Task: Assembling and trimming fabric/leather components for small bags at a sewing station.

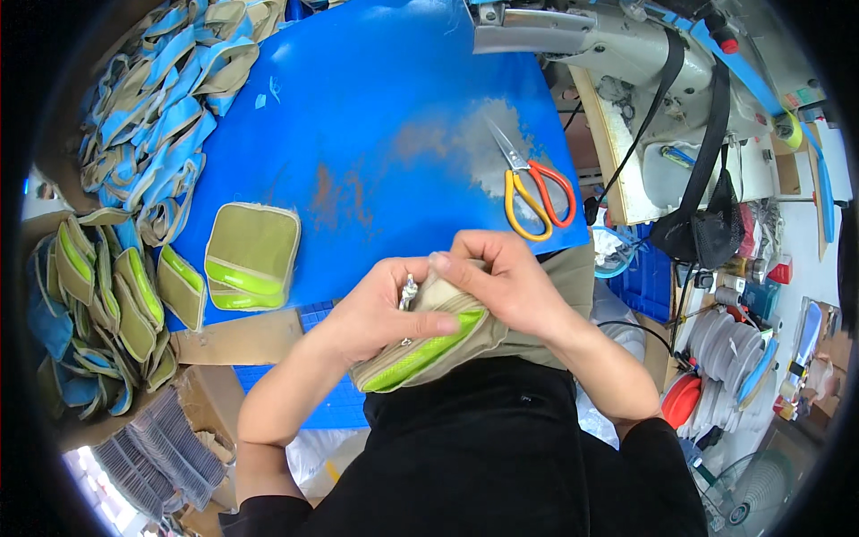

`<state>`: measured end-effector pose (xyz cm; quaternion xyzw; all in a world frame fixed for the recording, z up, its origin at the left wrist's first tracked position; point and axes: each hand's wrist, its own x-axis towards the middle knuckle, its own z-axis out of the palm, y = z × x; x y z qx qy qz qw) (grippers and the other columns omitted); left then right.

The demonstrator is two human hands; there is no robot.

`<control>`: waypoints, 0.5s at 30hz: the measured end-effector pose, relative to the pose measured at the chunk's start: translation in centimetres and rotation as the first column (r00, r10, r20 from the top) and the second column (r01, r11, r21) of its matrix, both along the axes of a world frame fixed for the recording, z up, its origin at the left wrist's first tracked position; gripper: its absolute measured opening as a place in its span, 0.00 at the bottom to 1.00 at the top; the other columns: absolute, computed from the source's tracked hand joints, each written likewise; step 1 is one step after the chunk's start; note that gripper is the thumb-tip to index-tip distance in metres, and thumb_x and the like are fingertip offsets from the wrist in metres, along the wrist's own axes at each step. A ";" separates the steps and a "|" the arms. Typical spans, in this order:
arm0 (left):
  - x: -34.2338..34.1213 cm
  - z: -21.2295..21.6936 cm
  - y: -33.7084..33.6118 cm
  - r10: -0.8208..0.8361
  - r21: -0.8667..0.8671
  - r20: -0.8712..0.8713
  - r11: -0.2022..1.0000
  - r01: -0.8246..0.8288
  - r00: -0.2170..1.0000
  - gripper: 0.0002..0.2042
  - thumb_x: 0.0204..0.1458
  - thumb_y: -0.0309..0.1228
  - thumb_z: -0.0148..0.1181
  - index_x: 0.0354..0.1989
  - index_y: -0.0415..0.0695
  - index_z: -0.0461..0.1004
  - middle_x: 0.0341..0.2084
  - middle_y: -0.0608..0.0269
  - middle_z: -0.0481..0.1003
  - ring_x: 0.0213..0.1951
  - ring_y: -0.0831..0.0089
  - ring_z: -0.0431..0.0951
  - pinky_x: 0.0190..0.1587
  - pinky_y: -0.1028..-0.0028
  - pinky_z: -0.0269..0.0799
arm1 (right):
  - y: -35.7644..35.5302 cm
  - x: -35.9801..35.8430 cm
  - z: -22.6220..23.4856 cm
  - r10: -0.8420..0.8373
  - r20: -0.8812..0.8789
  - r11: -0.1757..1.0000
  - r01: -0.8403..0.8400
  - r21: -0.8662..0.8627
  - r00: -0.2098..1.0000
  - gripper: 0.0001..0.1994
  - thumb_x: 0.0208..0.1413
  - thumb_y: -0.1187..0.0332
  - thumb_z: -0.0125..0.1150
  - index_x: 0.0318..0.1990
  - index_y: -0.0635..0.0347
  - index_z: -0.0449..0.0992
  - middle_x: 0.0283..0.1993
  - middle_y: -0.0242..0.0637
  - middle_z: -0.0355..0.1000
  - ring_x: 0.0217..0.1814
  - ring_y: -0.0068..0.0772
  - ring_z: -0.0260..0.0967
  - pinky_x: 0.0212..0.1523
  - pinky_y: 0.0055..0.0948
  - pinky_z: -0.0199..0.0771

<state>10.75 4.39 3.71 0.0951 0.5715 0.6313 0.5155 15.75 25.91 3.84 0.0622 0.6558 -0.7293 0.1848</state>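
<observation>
A khaki fabric pouch [420, 358] with a bright green band is held close to my body, just past the table's near edge. My left hand [380, 304] grips its left side, thumb lying along the green band. A small shiny metal piece [408, 293] shows beside those fingers; its kind is unclear. My right hand [506, 277] pinches the pouch's upper edge between thumb and fingers. Scissors [528, 192] with one yellow and one red handle lie partly spread on the blue tabletop [358, 116], beyond my right hand. Left of my hands sits a small stack of similar pouches [253, 242].
At far left are a heap of khaki and blue fabric pieces [161, 116] and a pile of green-banded pouches [116, 304]. A sewing machine [617, 40] stands at back right, with black straps [716, 134] hanging nearby. Rolls of white tape [729, 353] are stacked at right.
</observation>
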 end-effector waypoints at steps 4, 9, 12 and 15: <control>1.4 -0.2 1.2 0.078 0.149 0.514 0.973 -0.178 0.854 0.17 0.58 0.31 0.72 0.53 0.39 0.77 0.43 0.65 0.81 0.43 0.80 0.82 0.48 0.75 0.78 | 0.1 0.6 0.0 -0.046 -0.034 0.998 0.047 0.045 0.998 0.18 0.68 0.63 0.65 0.26 0.58 0.70 0.22 0.16 0.58 0.27 0.08 0.49 0.24 0.20 0.48; 3.2 -0.4 1.1 0.066 0.184 0.636 0.955 -0.234 0.768 0.17 0.63 0.37 0.66 0.54 0.38 0.76 0.44 0.64 0.81 0.43 0.79 0.83 0.47 0.76 0.78 | 0.1 1.1 -0.1 -0.009 0.009 0.998 0.008 0.055 1.000 0.19 0.69 0.62 0.64 0.25 0.57 0.68 0.21 0.16 0.57 0.26 0.08 0.48 0.24 0.20 0.47; 3.2 -0.2 1.0 0.098 0.161 0.596 0.958 -0.238 0.797 0.17 0.64 0.38 0.65 0.54 0.39 0.76 0.44 0.63 0.82 0.42 0.80 0.83 0.46 0.76 0.79 | 0.0 0.8 -0.1 0.007 -0.003 1.000 -0.007 0.021 1.000 0.20 0.70 0.62 0.63 0.24 0.57 0.67 0.21 0.16 0.57 0.26 0.08 0.48 0.24 0.21 0.47; 2.8 0.3 0.9 0.152 0.075 0.579 0.968 -0.238 0.801 0.16 0.65 0.38 0.64 0.53 0.39 0.77 0.43 0.64 0.82 0.42 0.80 0.82 0.45 0.77 0.79 | -0.3 0.5 -0.3 0.003 -0.019 1.000 -0.003 0.022 1.000 0.20 0.70 0.61 0.62 0.24 0.57 0.66 0.22 0.16 0.57 0.26 0.08 0.48 0.24 0.21 0.46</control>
